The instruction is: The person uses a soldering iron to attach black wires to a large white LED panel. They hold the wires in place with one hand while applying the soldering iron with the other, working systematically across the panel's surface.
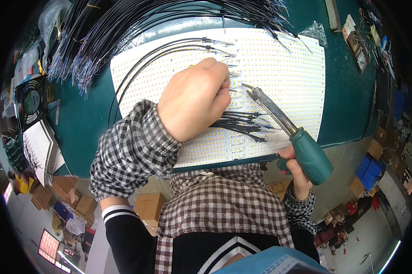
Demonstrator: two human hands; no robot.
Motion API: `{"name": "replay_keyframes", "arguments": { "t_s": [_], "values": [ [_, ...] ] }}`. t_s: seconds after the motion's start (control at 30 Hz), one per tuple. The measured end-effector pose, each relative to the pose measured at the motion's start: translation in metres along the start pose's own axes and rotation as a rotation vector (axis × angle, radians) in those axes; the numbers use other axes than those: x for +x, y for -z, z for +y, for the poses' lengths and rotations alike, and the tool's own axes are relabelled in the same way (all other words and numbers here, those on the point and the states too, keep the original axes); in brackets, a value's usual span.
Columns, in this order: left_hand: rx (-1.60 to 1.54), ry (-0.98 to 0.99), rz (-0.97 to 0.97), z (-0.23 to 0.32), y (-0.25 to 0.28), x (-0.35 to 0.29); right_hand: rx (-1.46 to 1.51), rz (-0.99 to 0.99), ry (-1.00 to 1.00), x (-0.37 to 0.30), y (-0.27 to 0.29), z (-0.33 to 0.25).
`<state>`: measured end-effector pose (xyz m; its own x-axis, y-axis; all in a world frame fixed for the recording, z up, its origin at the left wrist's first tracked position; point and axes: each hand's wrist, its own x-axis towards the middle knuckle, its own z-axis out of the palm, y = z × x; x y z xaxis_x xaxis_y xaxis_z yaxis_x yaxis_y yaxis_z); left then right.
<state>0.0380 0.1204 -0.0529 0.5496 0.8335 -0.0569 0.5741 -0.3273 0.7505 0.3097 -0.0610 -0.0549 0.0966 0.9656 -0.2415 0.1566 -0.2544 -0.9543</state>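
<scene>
My right hand grips the green handle of a soldering iron. Its metal tip points up and left, close above the middle of a white LED board dotted with small yellow chips. My left hand is closed over the board, left of the tip. Fine wire ends show just past its fingertips, but what the fingers hold is hidden. Beneath this hand, a bundle of black cables comes out toward the right. Two more black cables arc over the board's upper left, their thin wire ends lying on its middle strip.
A large heap of black cables with stripped ends covers the table's far left. A small fan and a paper stack sit at the left edge of the green table. Cardboard boxes stand on the floor.
</scene>
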Motion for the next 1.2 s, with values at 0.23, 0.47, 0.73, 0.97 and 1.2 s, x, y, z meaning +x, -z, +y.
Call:
{"name": "replay_keyframes", "arguments": {
  "t_s": [0.23,0.47,0.73,0.97,1.2],
  "values": [
    [0.048,-0.021,-0.016,0.0,0.004,-0.002,0.029,0.004,-0.075,-0.004,0.002,-0.004],
    [0.01,-0.127,-0.013,-0.004,0.008,-0.003,0.045,0.011,-0.013,0.006,-0.008,-0.019],
    [-0.013,-0.096,0.097,0.002,-0.002,-0.001,0.043,0.024,-0.091,0.004,-0.006,-0.022],
    [0.076,-0.063,0.13,-0.001,-0.01,-0.003,0.072,0.039,-0.047,0.004,-0.007,-0.018],
    [0.103,-0.157,0.073,-0.004,-0.003,-0.004,0.075,0.057,-0.046,0.003,-0.008,-0.017]
  ]
}}
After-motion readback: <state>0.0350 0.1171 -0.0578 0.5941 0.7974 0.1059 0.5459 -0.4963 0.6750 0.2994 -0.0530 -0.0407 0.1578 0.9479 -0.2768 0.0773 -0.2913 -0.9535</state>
